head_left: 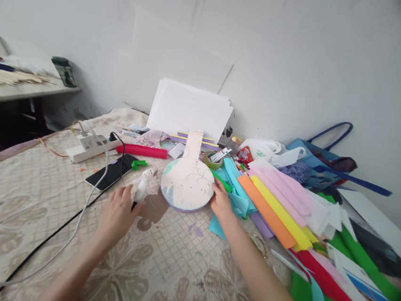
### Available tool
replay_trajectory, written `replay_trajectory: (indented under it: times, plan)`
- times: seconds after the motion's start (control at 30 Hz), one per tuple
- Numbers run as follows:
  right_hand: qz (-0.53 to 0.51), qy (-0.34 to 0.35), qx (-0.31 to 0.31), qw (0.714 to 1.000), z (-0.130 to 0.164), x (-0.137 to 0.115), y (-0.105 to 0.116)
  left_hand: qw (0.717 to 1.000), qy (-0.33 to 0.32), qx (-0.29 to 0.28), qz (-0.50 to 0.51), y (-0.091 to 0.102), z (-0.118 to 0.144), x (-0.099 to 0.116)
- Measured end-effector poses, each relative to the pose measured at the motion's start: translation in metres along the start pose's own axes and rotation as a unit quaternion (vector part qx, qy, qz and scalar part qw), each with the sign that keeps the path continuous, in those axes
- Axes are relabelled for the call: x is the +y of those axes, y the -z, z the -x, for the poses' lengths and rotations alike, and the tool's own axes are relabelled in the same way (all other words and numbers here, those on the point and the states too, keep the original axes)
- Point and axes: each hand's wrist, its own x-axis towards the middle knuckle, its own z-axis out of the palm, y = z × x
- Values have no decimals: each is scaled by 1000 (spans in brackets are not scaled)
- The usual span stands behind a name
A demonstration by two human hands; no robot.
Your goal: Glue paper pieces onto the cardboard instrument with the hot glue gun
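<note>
My right hand (221,200) grips the right edge of a paddle-shaped board (186,187). The board has a round white face with fine curling lines, small dots, pale blue patches and a purplish rim. Its straight neck points away from me toward the wall. On the left, my left hand (119,212) is low over the cloth with fingers apart, beside a white glue gun (142,186). The black tail end of the gun lies between thumb and fingers; whether they touch it I cannot tell. A brown flat piece (154,212) lies partly under the board.
A phone (110,172), a power strip (92,148) and trailing cables lie left. Behind are a red roll (142,151) and white sheets (190,109) against the wall. Coloured paper rolls (269,209), a tape roll (211,161) and a blue bag (309,161) crowd the right.
</note>
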Motion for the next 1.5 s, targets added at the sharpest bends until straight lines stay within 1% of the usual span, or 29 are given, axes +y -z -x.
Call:
replay_trajectory:
  times: [0.03, 0.1, 0.2, 0.37, 0.5, 0.6, 0.67, 0.77, 0.87, 0.97, 1.03, 1.07, 1.1, 1.13, 1.17, 1.23, 1.3, 1.4, 1.5]
  plan:
    - [0, -1, -1, 1000, 0, 0, 0, 1000, -5, -21, -6, -2, -6, 1]
    - [1, -2, -6, 1000, 1, -1, -1, 999, -11, -38, -7, -6, -15, 3]
    - [2, -1, -13, 1000, 4, -2, -1, 999, -14, -33, -1, -6, -23, 0]
    - [10, 3, -32, 999, 17, 0, -5, 1000, 0, -9, -3, 6, -33, -22]
    - [32, 5, -38, 999, 30, 12, -12, 1000, 16, -8, -14, 11, -36, -36]
    - [64, 12, -31, 997, 37, 19, -15, 999, 20, -23, -23, 13, -33, -37]
    - [97, 25, -25, 995, 40, 17, -15, 999, 18, -37, -28, 16, -31, -35]
    - [160, 55, -18, 986, 48, 5, -10, 998, 19, -57, -32, 23, -29, -34]
    - [217, 78, -20, 973, 66, -12, 0, 996, 32, -75, -30, 27, -27, -35]
    - [254, 84, -42, 963, 89, -32, 14, 994, 41, -96, -19, 27, -24, -37]
    - [274, 93, -53, 956, 101, -46, 28, 993, 34, -111, -11, 27, -22, -37]
    - [308, 115, -61, 942, 105, -55, 37, 992, 29, -120, -9, 27, -22, -36]
    - [349, 141, -47, 925, 107, -63, 46, 991, 25, -128, -10, 27, -22, -35]
    - [404, 165, -23, 900, 109, -72, 56, 990, 24, -135, -13, 28, -23, -34]
    - [471, 184, -11, 863, 109, -80, 67, 990, 26, -140, -17, 28, -23, -32]
    - [519, 191, -11, 833, 109, -94, 85, 989, 32, -142, -22, 29, -24, -29]
    - [555, 189, -26, 810, 108, -101, 98, 989, 40, -141, -18, 29, -25, -25]
    - [593, 196, -39, 780, 106, -98, 104, 989, 44, -139, -4, 30, -23, -21]
    - [620, 219, -42, 752, 98, -87, 95, 991, 45, -129, -13, 29, -21, -19]
